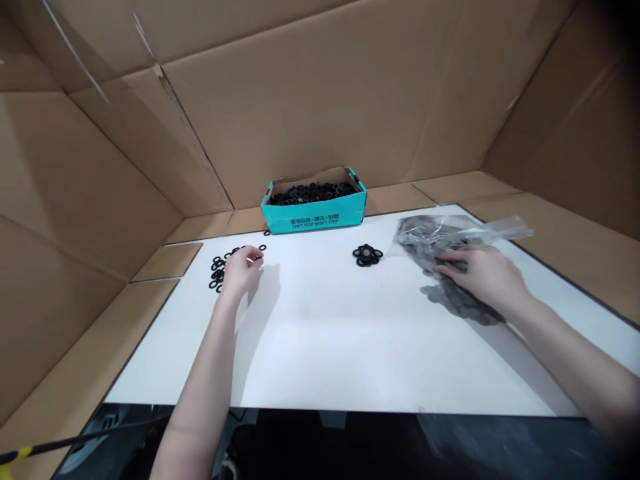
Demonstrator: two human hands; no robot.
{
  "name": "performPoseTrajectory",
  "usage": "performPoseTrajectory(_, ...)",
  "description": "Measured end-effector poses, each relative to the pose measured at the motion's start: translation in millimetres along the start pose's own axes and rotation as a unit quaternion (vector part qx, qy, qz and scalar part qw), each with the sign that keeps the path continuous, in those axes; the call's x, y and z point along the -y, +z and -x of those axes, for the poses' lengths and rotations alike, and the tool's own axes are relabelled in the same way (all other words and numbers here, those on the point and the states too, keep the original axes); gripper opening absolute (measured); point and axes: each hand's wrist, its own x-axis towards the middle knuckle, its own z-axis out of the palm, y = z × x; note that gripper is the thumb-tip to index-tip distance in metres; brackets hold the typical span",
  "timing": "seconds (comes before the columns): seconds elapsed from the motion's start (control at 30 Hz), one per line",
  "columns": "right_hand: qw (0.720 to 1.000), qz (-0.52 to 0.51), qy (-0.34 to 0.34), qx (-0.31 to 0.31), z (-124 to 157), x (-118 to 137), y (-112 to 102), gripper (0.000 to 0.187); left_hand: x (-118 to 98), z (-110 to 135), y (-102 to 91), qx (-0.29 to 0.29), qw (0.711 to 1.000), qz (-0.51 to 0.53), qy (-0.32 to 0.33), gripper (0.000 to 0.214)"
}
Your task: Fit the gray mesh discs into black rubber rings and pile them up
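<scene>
On the left of the white board, my left hand (pixel 241 270) is closed in a pinch, with a black ring (pixel 259 258) at its fingertips. Loose black rings (pixel 217 275) lie in a cluster beside and partly behind that hand. On the right, my right hand (pixel 487 273) has its thumb and fingers closed around a grey disc (pixel 460 265), at the mouth of a clear plastic bag (pixel 493 230). Dark grey discs (pixel 465 303) fill the bag and spill out under the hand. Between the hands sits a small cluster of black rings with grey centres (pixel 367 255).
A turquoise box (pixel 315 217) full of black rings stands at the back edge of the white board (pixel 320 333). Cardboard walls (pixel 325 113) rise behind it and on both sides. A dark cable with a yellow band (pixel 75 440) crosses the lower left.
</scene>
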Motion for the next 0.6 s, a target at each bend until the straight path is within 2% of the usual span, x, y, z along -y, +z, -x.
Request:
performPoseTrajectory(0.13, 0.999, -0.024, 0.025, -0.03, 0, 3, -2, 0.016, -13, 5, 1.7, -0.003, 0.999, 0.024, 0.023, 0.016)
performPoseTrajectory(0.33, 0.995, -0.061, 0.073, -0.039, 1, 13, -19, 0.014, -21, 11, 9.4, -0.014, 0.993, 0.102, 0.065, 0.017)
performPoseTrajectory(0.43, 0.991, -0.076, 0.084, -0.068, 3, 19, -28, 0.012, -26, 16, 13.3, 0.014, 0.983, 0.162, 0.087, 0.018)
performPoseTrajectory(0.6, 0.979, -0.168, 0.107, -0.051, 9, 33, -41, 0.01, -39, 24, 12.2, 0.094, 0.946, 0.294, 0.099, 0.021)
